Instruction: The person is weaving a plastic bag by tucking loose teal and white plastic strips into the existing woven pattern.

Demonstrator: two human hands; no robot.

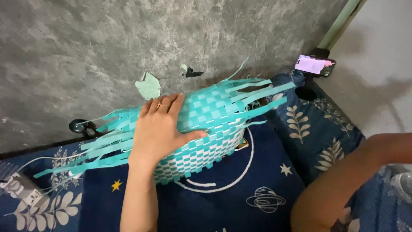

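Rising from bottom centre, my left hand (159,129) is lying spread flat, grasping nothing, on the teal woven basket (206,129), whose long axis is running lower left to upper right; my right hand is staying out of view

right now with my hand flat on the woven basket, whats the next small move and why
Probably bring the other hand in to take one of the loose strips. The left hand only presses flat on the teal woven basket, gripping nothing, the strip ends stick out unwoven on both sides, and the right hand is out of view.
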